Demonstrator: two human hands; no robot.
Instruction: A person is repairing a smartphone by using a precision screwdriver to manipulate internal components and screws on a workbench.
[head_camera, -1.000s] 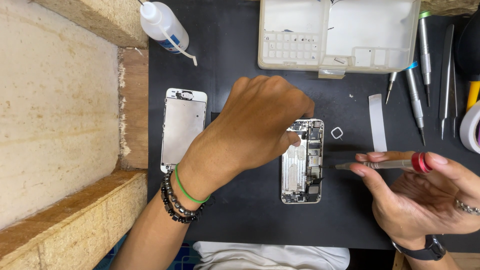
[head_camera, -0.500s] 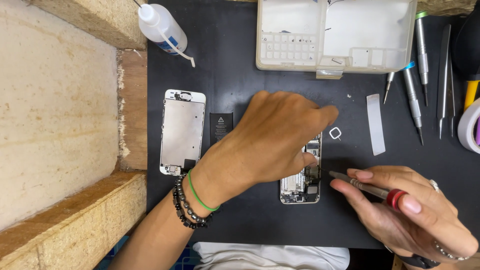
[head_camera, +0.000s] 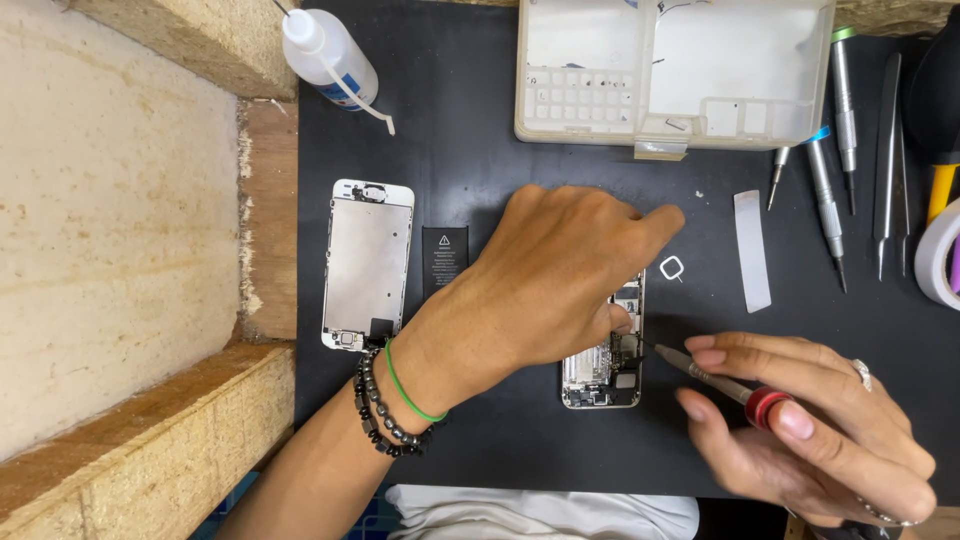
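Pressing down on an opened phone body (head_camera: 605, 370) at the centre of the frame, the left hand (head_camera: 555, 275) lies palm-down across its upper half, fingers (head_camera: 640, 222) together and stretched toward the right, the thumb tip resting on the exposed parts inside. Only the lower end of the phone body shows below the hand. The right hand (head_camera: 810, 430), at the lower right of the frame, has its fingers clamped on a small screwdriver with a red cap (head_camera: 715, 378); the metal tip points left and meets the right edge of the phone body just beside the left thumb.

All of it lies on a black mat (head_camera: 480, 180) covering the bench. Left of the left hand lie a black battery (head_camera: 444, 255) and, beyond it, a detached white screen panel (head_camera: 366, 262), face down. A small square metal ring (head_camera: 672, 268) sits just right of the left fingertips, with a white strip (head_camera: 752, 250) further right. A white compartment tray (head_camera: 670, 70) stands at the top of the frame, a squeeze bottle (head_camera: 325, 55) at the upper left, and a row of screwdrivers and tweezers (head_camera: 835, 160) along the upper right edge.
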